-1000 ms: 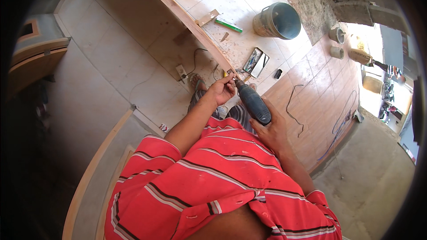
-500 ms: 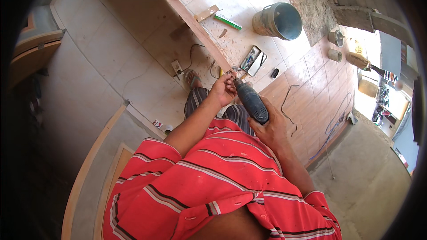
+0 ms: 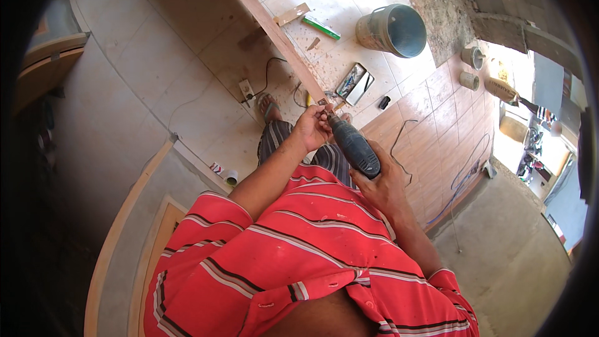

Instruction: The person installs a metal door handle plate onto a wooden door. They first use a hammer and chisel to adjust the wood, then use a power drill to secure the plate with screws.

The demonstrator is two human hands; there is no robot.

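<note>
My right hand (image 3: 385, 182) is wrapped round the rear body of a dark blue-grey power drill (image 3: 355, 146), which points away toward the near end of a long wooden board (image 3: 281, 37). At that end, beside the drill's tip, my left hand (image 3: 312, 127) has its fingers pinched together. What those fingers hold is too small to make out. A small dark metal piece (image 3: 322, 102) shows on the board's end, just beyond the fingertips. The drill's tip is partly hidden by the left fingers.
An open case (image 3: 354, 84) of small parts lies beyond the drill, with a small black object (image 3: 385, 102) beside it. Farther off are a green box (image 3: 322, 27) and a grey bucket (image 3: 392, 31). A power socket block (image 3: 246, 89) with a cord lies left of my foot.
The view has shifted slightly. Both hands and the drill keep nearly the same place at the board's end, the drill's rear a touch farther right.
</note>
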